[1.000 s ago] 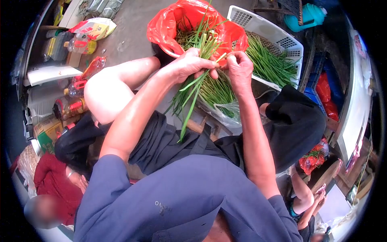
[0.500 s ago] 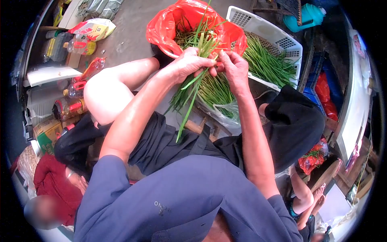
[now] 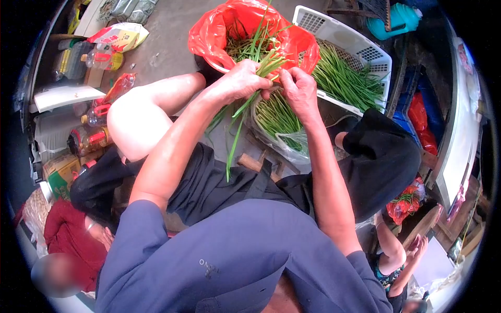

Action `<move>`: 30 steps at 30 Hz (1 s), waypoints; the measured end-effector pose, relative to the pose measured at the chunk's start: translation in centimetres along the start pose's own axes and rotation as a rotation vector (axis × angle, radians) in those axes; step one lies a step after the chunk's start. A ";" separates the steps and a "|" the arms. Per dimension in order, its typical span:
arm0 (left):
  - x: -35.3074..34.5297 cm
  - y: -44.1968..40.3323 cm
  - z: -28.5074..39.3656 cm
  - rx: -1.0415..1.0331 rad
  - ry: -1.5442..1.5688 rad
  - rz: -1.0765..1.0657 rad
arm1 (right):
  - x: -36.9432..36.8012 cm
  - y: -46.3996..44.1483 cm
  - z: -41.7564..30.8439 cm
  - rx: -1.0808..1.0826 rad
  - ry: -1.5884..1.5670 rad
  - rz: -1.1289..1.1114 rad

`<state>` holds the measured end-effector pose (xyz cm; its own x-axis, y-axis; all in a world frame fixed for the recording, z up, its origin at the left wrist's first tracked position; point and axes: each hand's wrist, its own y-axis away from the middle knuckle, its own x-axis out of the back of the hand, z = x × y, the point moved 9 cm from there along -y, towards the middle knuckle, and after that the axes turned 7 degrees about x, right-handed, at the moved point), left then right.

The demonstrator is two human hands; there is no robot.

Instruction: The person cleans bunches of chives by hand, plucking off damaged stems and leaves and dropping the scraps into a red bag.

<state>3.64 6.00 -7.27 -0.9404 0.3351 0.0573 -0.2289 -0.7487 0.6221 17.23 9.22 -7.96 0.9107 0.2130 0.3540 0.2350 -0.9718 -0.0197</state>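
Observation:
My left hand (image 3: 245, 83) is closed around a bunch of garlic chives (image 3: 270, 63). Their pale stalk ends point up and right, and long green leaves hang below the fist. Close beside those ends is my right hand (image 3: 300, 93), its fingers pinched together; whatever they hold is too small to make out. Both hands are at the near edge of a red plastic bag (image 3: 206, 37) lining a container, with loose plant scraps inside. Beneath them, more chives (image 3: 276, 113) stand in a clear plastic bag (image 3: 296, 146).
A white perforated crate (image 3: 334, 32) with chives (image 3: 347, 75) stands at the right, near a turquoise jug (image 3: 399, 22). Bottles (image 3: 104, 58) and packages line the left side. A person in a red sleeve (image 3: 65, 229) sits lower left; another person's hands (image 3: 415, 250) show lower right.
My right hand has drawn slightly down and away from the stalk ends, its fingers curling tighter. The left hand has shifted a little left with the chives, and fewer leaves hang below it.

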 end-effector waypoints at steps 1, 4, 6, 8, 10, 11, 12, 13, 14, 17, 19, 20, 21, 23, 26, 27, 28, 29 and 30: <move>0.2 0.1 0.1 0.000 0.001 0.000 | -0.1 0.0 -0.4 0.016 -0.018 0.001; 0.9 0.1 0.2 -0.042 -0.047 -0.027 | -0.3 0.1 -0.8 0.042 -0.039 0.002; 1.9 0.2 0.2 -0.043 -0.111 -0.011 | -0.4 0.1 -0.7 0.052 -0.044 0.001; 2.8 0.0 0.0 -0.064 -0.175 0.019 | -0.5 0.0 0.2 -0.024 -0.140 -0.017; 3.7 1.1 0.8 -0.040 -0.178 0.062 | -0.2 -0.1 0.5 -0.048 -0.208 -0.002; 4.4 1.6 1.2 -0.018 -0.182 0.105 | 0.0 -0.1 0.7 -0.071 -0.276 0.014; 4.8 2.2 1.8 -0.034 -0.098 0.093 | -0.1 -0.3 1.1 -0.105 -0.258 -0.015; 5.3 2.1 2.1 -0.079 -0.045 0.102 | -0.1 -0.2 1.2 -0.106 -0.257 -0.015; 5.5 2.4 2.5 -0.107 0.045 0.104 | -0.6 0.0 1.2 -0.100 -0.311 -0.058; 6.0 2.9 3.4 -0.179 0.283 0.074 | -2.1 0.9 3.2 -0.084 -0.316 -0.179; 6.4 3.5 4.5 -0.273 0.532 0.032 | -2.6 1.7 5.3 -0.097 -0.256 -0.201; 6.8 3.4 4.5 -0.283 0.531 0.041 | -2.6 2.1 6.4 -0.145 -0.158 -0.207; 7.0 3.5 4.5 -0.280 0.535 0.045 | -2.7 2.6 7.4 -0.192 -0.061 -0.214; 7.3 3.8 4.9 -0.320 0.579 0.034 | -3.0 3.1 8.6 -0.238 -0.061 -0.193; 7.8 3.8 5.0 -0.314 0.631 0.026 | -3.8 4.3 15.2 -0.359 0.032 -0.209; 8.0 3.9 5.1 -0.314 0.634 0.038 | -4.1 4.5 15.5 -0.363 0.031 -0.215; 8.5 4.1 5.3 -0.336 0.602 0.136 | -3.9 5.1 16.2 -0.411 0.049 -0.184; 8.7 4.2 5.2 -0.330 0.606 0.141 | -3.8 5.5 16.9 -0.459 0.068 -0.153; 9.1 4.2 5.0 -0.328 0.636 0.165 | -4.1 6.0 19.8 -0.479 0.120 -0.145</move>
<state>-4.60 8.78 -0.26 -0.9105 -0.1192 -0.3959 -0.0411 -0.9268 0.3734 21.65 4.47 -28.00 0.8282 0.3632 0.4268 0.1484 -0.8765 0.4579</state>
